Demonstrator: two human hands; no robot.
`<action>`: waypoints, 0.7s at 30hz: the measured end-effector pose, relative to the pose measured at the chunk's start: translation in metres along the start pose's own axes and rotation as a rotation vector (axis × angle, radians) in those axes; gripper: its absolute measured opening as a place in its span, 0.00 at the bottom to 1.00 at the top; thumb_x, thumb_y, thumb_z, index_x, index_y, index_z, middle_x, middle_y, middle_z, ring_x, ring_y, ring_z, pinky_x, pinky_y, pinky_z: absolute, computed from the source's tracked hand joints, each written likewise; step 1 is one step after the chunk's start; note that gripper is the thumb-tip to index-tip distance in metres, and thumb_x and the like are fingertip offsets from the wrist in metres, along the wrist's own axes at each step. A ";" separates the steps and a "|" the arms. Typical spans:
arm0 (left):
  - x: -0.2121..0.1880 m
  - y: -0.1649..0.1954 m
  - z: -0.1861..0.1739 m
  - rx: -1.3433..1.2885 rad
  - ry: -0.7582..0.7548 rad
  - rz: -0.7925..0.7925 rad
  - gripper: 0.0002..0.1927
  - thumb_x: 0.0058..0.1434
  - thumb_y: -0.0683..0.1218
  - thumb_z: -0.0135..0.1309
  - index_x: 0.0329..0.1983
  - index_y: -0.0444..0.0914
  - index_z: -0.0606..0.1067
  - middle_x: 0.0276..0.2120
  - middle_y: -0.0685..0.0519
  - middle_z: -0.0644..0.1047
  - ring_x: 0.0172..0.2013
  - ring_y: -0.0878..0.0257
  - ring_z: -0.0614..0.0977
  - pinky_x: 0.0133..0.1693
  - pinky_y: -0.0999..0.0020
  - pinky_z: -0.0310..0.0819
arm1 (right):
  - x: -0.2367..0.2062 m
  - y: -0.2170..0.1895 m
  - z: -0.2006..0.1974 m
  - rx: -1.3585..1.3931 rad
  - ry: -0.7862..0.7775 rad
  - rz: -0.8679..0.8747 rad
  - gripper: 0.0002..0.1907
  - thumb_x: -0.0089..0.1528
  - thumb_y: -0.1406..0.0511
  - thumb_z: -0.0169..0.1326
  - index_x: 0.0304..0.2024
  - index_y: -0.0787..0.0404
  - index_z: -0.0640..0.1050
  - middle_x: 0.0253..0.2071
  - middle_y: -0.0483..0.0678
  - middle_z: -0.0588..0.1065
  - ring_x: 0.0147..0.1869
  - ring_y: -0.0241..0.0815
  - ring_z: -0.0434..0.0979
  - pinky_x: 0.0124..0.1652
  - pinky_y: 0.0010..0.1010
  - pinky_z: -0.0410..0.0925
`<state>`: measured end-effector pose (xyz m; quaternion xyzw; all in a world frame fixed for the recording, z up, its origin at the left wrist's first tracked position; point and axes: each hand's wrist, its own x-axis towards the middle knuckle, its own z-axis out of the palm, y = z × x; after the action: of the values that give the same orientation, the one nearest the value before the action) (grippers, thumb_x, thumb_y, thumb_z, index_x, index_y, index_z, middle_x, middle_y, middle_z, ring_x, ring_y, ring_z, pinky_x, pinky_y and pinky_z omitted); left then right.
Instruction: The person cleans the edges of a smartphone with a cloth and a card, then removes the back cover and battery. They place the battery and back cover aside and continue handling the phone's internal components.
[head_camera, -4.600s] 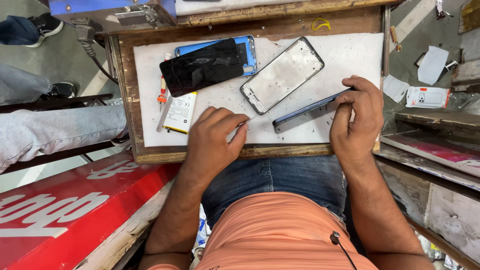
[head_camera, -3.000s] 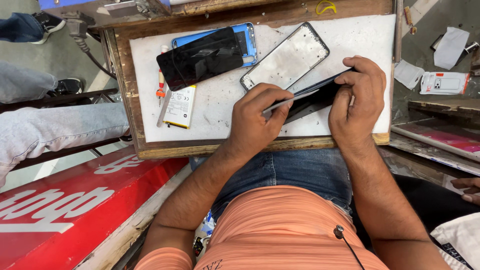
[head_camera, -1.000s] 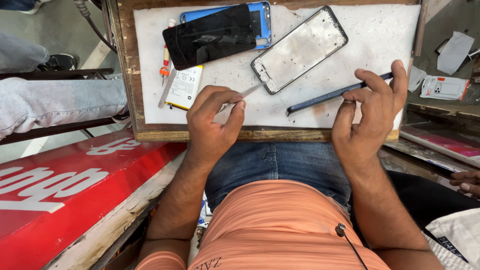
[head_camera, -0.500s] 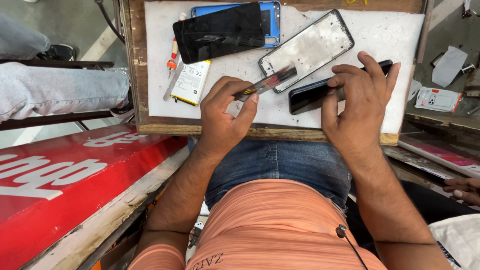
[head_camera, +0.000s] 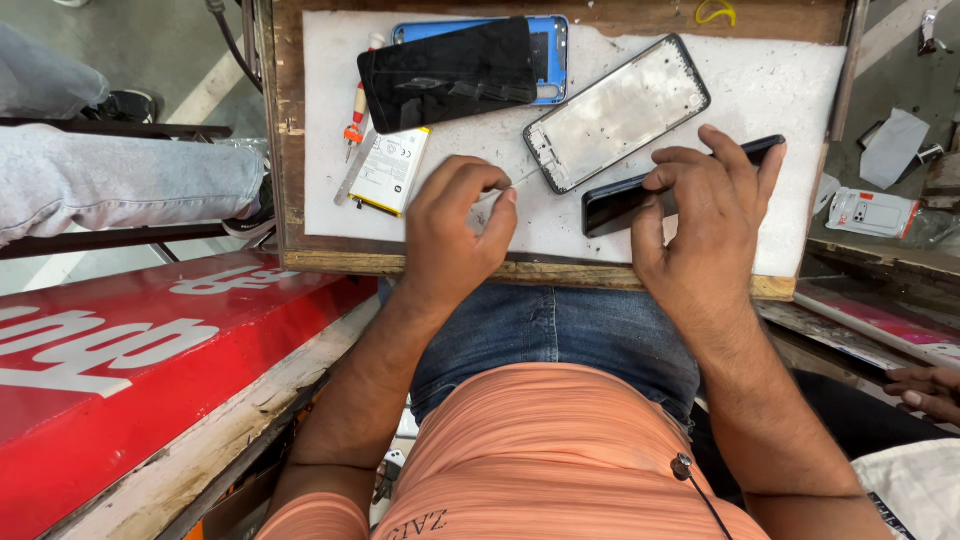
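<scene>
Black phone (head_camera: 640, 196) lies on the white mat (head_camera: 790, 150) under my right hand (head_camera: 700, 225), fingers pinching its edge; my left hand (head_camera: 455, 225) grips a thin tool (head_camera: 515, 182). Beyond: metal frame (head_camera: 617, 112), battery (head_camera: 390, 170), dark screen (head_camera: 448, 72).

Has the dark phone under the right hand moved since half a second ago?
Cannot tell: the dark phone lies just right of the silver frame, as before, under the right hand.

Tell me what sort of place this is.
Probably a small phone repair stall. On the board lie a bare phone frame, a loose battery and a screwdriver; the right hand holds a dark phone.
</scene>
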<state>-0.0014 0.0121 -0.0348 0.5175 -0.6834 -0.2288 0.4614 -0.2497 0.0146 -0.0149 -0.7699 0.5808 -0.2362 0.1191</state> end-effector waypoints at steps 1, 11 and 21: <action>0.001 -0.001 0.005 -0.011 -0.026 -0.047 0.06 0.63 0.38 0.60 0.42 0.35 0.75 0.38 0.49 0.78 0.36 0.56 0.82 0.38 0.64 0.78 | 0.000 -0.002 -0.001 0.008 0.001 0.003 0.10 0.64 0.73 0.53 0.47 0.59 0.73 0.57 0.49 0.76 0.78 0.57 0.63 0.78 0.68 0.37; -0.009 0.006 0.009 -0.364 -0.058 -0.110 0.05 0.63 0.37 0.60 0.41 0.34 0.77 0.35 0.52 0.78 0.31 0.68 0.79 0.31 0.72 0.72 | -0.008 -0.008 -0.008 0.038 0.016 0.050 0.10 0.62 0.74 0.52 0.45 0.59 0.73 0.56 0.50 0.76 0.78 0.59 0.61 0.77 0.67 0.36; -0.004 0.040 0.005 -0.250 -0.143 -0.054 0.08 0.60 0.37 0.61 0.43 0.36 0.80 0.35 0.51 0.79 0.33 0.64 0.84 0.33 0.71 0.78 | -0.009 -0.008 -0.012 0.038 0.029 0.056 0.10 0.61 0.74 0.54 0.44 0.59 0.74 0.56 0.48 0.77 0.77 0.56 0.62 0.76 0.67 0.37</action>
<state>-0.0252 0.0297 -0.0072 0.4564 -0.6665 -0.3606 0.4663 -0.2509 0.0265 -0.0034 -0.7472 0.5994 -0.2550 0.1317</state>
